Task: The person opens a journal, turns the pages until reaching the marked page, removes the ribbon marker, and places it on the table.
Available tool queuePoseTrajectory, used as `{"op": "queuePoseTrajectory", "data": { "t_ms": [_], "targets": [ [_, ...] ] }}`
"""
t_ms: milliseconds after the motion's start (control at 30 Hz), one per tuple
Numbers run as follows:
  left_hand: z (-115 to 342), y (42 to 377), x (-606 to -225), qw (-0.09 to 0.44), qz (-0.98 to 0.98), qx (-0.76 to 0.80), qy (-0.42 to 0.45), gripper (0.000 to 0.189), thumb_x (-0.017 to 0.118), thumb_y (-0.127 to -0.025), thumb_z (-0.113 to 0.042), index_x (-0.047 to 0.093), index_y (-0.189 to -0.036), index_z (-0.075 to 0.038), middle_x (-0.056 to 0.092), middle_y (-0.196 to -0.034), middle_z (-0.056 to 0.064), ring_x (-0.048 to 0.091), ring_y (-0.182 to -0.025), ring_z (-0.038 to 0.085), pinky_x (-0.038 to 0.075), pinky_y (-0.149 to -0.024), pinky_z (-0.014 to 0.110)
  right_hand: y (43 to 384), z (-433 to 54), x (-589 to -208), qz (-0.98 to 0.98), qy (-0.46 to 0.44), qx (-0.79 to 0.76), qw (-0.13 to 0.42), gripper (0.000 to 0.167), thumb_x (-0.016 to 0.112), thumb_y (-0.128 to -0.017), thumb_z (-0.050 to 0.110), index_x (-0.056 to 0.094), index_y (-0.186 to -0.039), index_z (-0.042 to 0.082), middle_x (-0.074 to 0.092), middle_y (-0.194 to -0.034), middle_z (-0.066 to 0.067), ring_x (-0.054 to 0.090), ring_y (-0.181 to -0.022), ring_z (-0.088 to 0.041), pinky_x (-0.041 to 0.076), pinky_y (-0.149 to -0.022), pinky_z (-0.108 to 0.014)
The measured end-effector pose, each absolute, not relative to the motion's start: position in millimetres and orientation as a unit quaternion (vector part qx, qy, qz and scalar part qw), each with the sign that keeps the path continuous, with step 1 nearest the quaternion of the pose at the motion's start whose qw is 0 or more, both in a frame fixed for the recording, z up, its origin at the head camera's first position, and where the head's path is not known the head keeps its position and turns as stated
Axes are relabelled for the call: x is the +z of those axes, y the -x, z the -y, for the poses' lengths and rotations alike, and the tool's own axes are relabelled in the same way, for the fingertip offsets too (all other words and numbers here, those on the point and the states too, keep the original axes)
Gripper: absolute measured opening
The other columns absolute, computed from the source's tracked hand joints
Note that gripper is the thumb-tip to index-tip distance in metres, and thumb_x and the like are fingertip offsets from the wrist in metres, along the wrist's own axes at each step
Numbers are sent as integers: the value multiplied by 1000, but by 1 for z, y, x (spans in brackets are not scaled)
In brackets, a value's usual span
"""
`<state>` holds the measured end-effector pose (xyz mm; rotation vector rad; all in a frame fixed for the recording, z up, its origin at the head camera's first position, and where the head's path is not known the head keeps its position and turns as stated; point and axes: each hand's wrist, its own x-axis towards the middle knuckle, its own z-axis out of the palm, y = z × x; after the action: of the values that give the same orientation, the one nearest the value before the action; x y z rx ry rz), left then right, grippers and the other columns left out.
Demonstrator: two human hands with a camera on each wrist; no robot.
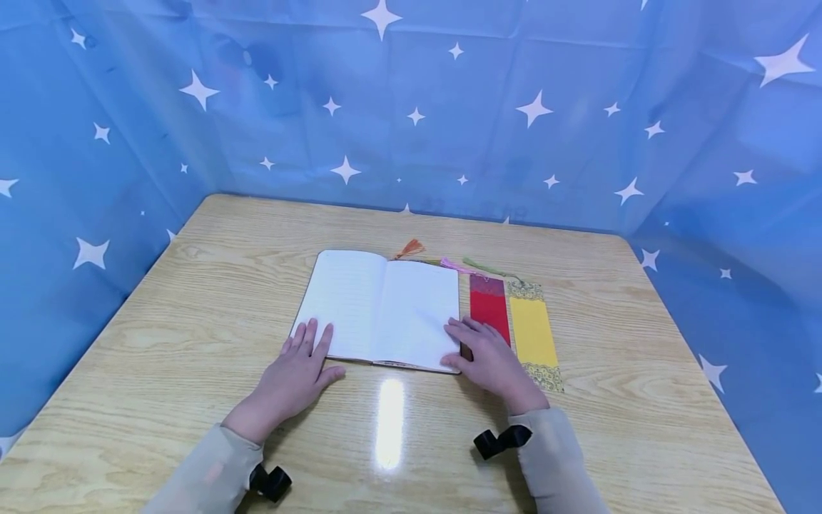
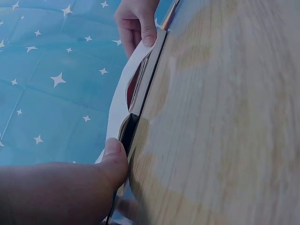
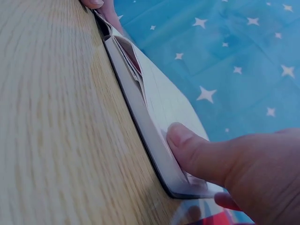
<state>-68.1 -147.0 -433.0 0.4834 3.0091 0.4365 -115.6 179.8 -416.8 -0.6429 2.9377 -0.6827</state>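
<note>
An open notebook [image 1: 414, 307] lies on the table with lined white pages facing up. My left hand [image 1: 297, 375] rests at its lower left corner, fingers spread over the left page. In the left wrist view, the left thumb [image 2: 114, 154] lies along the lower edge. My right hand [image 1: 491, 360] touches the right page near its lower right corner; the right thumb [image 3: 187, 143] presses on the page in the right wrist view. Between the pages, a gap shows something dark red [image 3: 129, 52] inside. An orange tassel [image 1: 409, 248] sticks out past the top edge.
Right of the notebook lie a red bookmark [image 1: 489, 307], partly under my right hand, and a yellow bookmark [image 1: 534, 332] with patterned ends. Pink [image 1: 456, 266] and green tassels [image 1: 491, 269] trail above them. A blue star-patterned cloth [image 1: 411, 107] hangs behind the wooden table [image 1: 212, 300].
</note>
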Motion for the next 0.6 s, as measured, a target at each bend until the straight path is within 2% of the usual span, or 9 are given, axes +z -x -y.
{"op": "queuePoseTrajectory", "data": {
  "t_ms": [367, 600],
  "targets": [
    [143, 70, -430, 53, -978, 147, -140, 75, 43, -95, -49, 22, -145, 3, 12, -146, 33, 9, -134, 47, 16, -106, 57, 114, -176, -416, -943, 210, -257, -13, 58, 71, -81, 35, 54, -133, 16, 56, -129, -7, 47, -119, -30, 39, -97, -47],
    [135, 72, -429, 51, -983, 134, -117, 81, 41, -93, -56, 26, -143, 5, 16, -145, 34, 12, -133, 50, 16, -105, 59, 111, -168, -410, -934, 233, -267, -34, 57, 68, -84, 38, 53, -134, 14, 55, -130, -6, 49, -118, -28, 42, -95, -45]
  ]
}}
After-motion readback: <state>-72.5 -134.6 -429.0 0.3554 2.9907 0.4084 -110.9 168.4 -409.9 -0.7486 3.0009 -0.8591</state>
